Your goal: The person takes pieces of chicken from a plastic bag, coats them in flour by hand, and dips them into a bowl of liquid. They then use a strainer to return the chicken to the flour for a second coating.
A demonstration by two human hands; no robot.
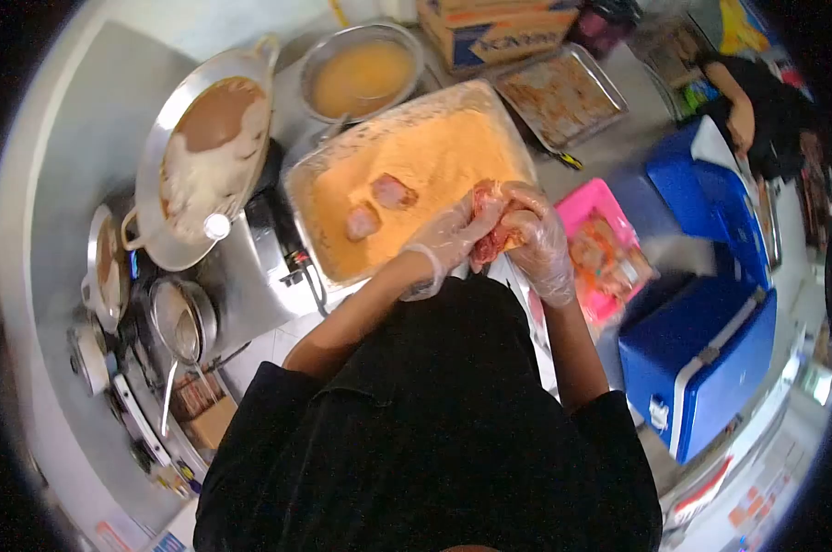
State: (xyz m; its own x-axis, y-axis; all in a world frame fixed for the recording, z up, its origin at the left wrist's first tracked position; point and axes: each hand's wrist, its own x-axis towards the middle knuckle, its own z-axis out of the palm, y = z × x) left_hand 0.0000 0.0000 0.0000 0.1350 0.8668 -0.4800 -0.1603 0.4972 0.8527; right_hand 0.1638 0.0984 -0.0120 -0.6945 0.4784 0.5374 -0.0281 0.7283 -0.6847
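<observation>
Both my hands wear clear plastic gloves and meet at the near right edge of a large tray (298,189) of orange breading flour. Between them they grip a piece of raw meat (491,230), dark red, probably chicken. My left hand (457,232) holds its left side, while my right hand (537,235) has its fingers curled round the right side. Two more raw meat pieces, one pinkish (394,191) and one paler (363,222), lie apart on the flour. Just right of my right hand, a pink tray (589,197) holds more raw pieces.
A big pan of frothy brown liquid (215,138) stands left, with a steel bowl of yellowish liquid (365,78) behind. A metal tray of coated pieces (563,97) sits back right. Strainers (181,317) are lower left. Blue coolers (701,359) and another person's arm (736,101) are right.
</observation>
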